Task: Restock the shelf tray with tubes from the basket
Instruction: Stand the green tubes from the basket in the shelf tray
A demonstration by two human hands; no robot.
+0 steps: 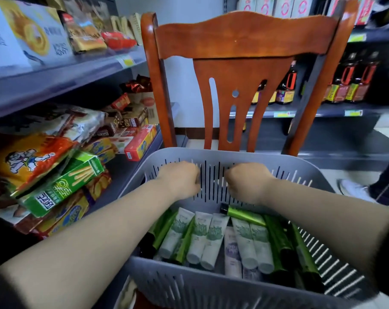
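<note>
A grey slotted basket stands in front of me on a chair. Several tubes lie side by side on its floor: white ones with green print, glossy green ones with black caps and a pale purple one. Both my forearms reach into the basket. My left hand and my right hand hover above the tubes, close to the far slotted wall. Each is curled into a fist with its back towards me. The fingers are tucked under, and nothing shows in either hand. I cannot make out a shelf tray.
A red-brown wooden chair back rises just behind the basket. Grey shelves on the left carry snack boxes and bags, with a green box jutting towards the basket. Dark bottles line the back shelf. Another person's shoe stands at right.
</note>
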